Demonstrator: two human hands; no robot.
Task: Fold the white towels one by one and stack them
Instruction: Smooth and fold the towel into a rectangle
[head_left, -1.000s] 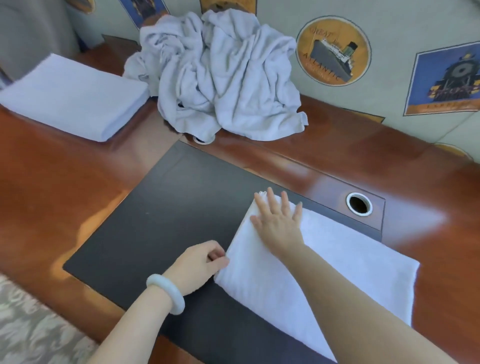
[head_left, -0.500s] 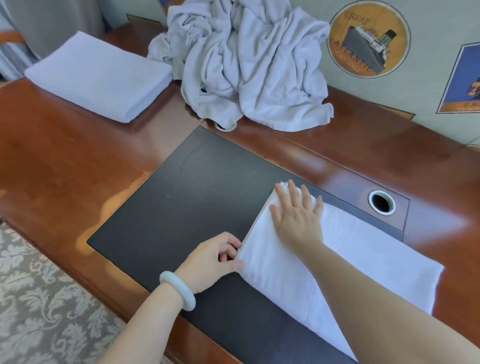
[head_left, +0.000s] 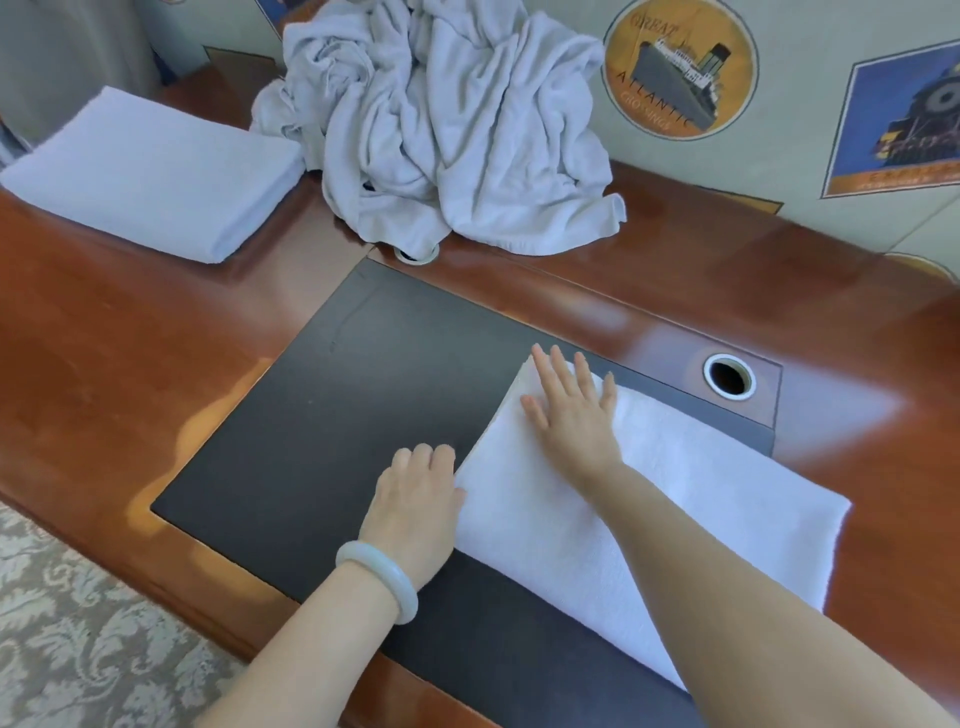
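head view: the wooden desk is seen from above, with a black pad set into it. a heap of unfolded towels is piled at the far edge, and a folded stack is laid well apart at far left. the white towel is laid flat, its long axis run from the hands out to the right. the right hand is spread flat on its far left corner; the left hand is set against the near left corner, though whether an edge is pinched cannot be told. the next fold is judged to be made along that axis.
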